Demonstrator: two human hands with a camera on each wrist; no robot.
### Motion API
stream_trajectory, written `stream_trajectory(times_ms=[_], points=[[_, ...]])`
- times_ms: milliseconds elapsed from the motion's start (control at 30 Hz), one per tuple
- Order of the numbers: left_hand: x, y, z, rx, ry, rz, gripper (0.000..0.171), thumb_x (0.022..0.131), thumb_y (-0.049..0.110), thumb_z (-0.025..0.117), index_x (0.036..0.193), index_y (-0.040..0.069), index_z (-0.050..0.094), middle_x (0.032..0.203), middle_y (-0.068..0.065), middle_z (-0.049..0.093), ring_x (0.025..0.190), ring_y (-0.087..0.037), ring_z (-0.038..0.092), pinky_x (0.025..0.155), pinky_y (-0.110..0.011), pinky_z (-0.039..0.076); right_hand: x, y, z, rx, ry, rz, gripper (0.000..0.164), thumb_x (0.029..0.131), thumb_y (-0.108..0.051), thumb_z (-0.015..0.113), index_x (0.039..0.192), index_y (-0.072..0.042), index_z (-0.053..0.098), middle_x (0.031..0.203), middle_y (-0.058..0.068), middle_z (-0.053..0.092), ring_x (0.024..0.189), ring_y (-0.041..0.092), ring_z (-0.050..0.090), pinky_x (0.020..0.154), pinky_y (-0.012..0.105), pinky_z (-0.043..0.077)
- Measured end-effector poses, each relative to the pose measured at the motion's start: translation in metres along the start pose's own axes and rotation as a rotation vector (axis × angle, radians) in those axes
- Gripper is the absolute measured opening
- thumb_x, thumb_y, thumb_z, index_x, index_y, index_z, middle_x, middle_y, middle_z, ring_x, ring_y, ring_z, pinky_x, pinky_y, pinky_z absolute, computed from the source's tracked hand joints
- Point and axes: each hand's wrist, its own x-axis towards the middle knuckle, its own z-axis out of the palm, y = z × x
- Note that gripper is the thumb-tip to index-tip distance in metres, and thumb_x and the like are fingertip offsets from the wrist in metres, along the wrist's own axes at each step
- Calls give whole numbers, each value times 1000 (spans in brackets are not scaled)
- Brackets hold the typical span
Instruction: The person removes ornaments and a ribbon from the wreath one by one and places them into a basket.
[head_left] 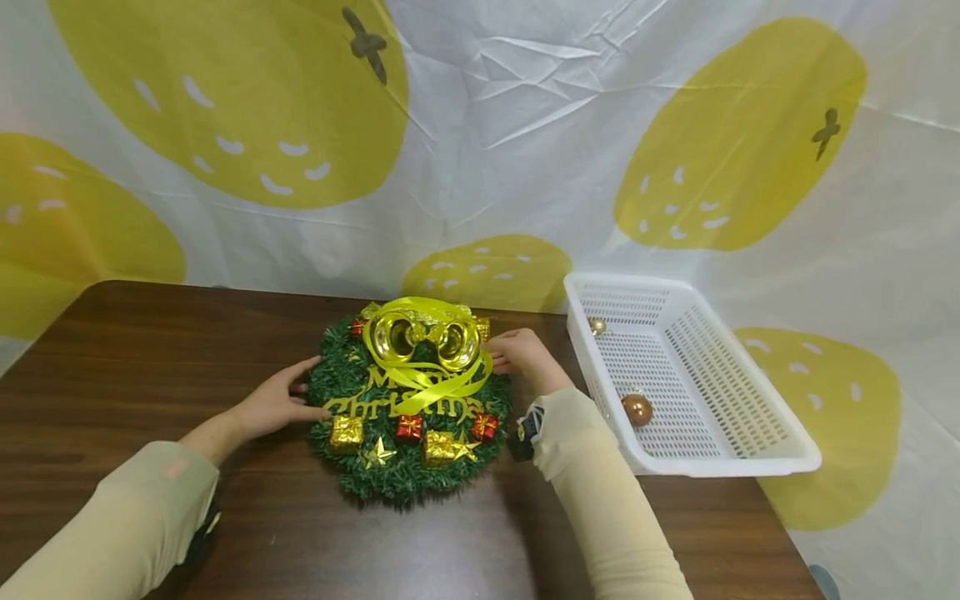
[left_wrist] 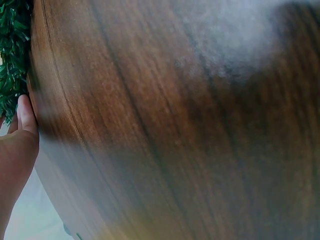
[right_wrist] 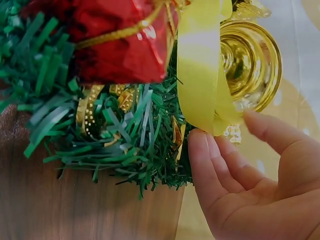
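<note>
A round green tinsel wreath (head_left: pixel 411 492) lies on the table, with gold "Merry Christmas" lettering (head_left: pixel 408 406) across its middle. Gold bells (head_left: pixel 459 346) with a yellow ribbon bow (head_left: pixel 442 392) sit at its far side. My left hand (head_left: pixel 272 402) touches the wreath's left edge, thumb and forefinger spread apart along it. In the left wrist view its thumb lies straight against the tinsel. At the right edge is my right hand (head_left: pixel 522 357), its fingers extended beside the ribbon. Its thumb tip is right at a bell's rim in the right wrist view.
Red gift boxes (head_left: pixel 409 427), gold gift boxes (head_left: pixel 347 433) and gold stars (head_left: pixel 377 452) decorate the wreath. To the right stands a white plastic basket (head_left: pixel 738 467) holding a copper-coloured ball (head_left: pixel 637 409) and a small gold ornament (head_left: pixel 597 326). A fruit-patterned cloth (head_left: pixel 517 183) hangs behind the brown table (head_left: pixel 285 533).
</note>
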Motion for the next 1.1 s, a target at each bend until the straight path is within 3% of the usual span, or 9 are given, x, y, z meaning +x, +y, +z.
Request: stream_trajectory(times_ms=[133,200,400,567,700,867,1067,1100], points=[[-1,0,0,-5,3,-2,99,83,28,72,150,0,5,147,-39,11,126,-56,33,96,-56,44,57,40,-7,60,-17,-40,24,79,-14,70,98,2,69,78,14,64,65,21,66,60,32,59],[-2,1,0,-9,4,-3,99,83,28,72,150,0,5,146,-39,12,125,-57,33,96,-57,44,73,49,-6,49,5,-26,22,79,-11,68,96,4,69,74,15,64,63,23,66,59,35,59],[-4,2,0,-24,1,-5,98,83,27,71,150,0,4,147,-39,10,126,-57,31,97,-57,43,14,5,10,-16,92,42,27,84,-2,59,106,11,65,77,15,64,64,21,65,69,37,60],[-3,2,1,-22,5,-8,98,83,27,71,150,1,5,147,-38,10,127,-56,31,98,-57,42,0,-5,12,-1,109,24,18,79,3,59,92,10,68,71,16,63,59,22,65,62,36,60],[-2,2,2,-23,6,-13,98,83,26,72,150,1,5,147,-38,10,127,-56,31,98,-57,43,-11,-10,15,-37,149,39,21,81,3,58,98,11,67,67,12,61,54,19,62,63,35,60],[-2,3,3,-25,5,-14,98,83,27,72,150,1,5,146,-39,12,126,-56,32,97,-57,44,-8,-8,14,-65,197,15,25,80,7,57,102,14,66,63,9,59,46,13,58,57,33,59],[-1,1,1,-15,15,-15,98,83,27,72,151,2,5,147,-38,12,126,-55,33,96,-55,45,2,-6,11,-23,291,7,25,78,6,58,100,10,70,89,22,68,56,18,64,64,34,60],[-1,1,1,-15,16,-15,98,83,28,72,151,2,5,147,-38,12,126,-55,33,96,-55,45,15,4,8,24,292,-34,22,77,5,61,95,6,72,87,21,69,55,19,64,60,33,59]])
